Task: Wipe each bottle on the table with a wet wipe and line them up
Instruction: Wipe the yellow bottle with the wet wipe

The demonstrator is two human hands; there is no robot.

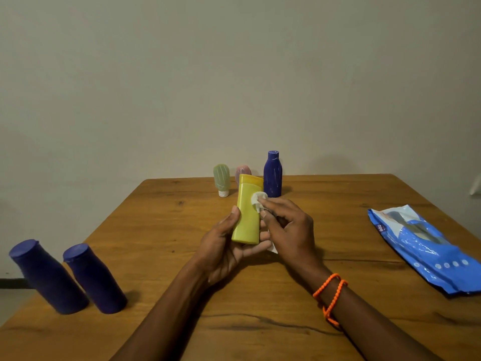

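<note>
Dim, warm indoor light, flat and a little murky — the wall (234,74) reads grey-green; soft shadows pool on the counter (338,194) beneath the forearms. Wide-angle bending tilts the two near bottles (70,277) at the left edge; faint glare streaks the blue packet (426,248) — detail is soft throughout.

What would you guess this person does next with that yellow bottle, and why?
Probably slide the wet wipe down the yellow bottle. The right hand presses it near the cap end, while the left hand holds the bottle up off the table, so the lower body looks unwiped.
</note>
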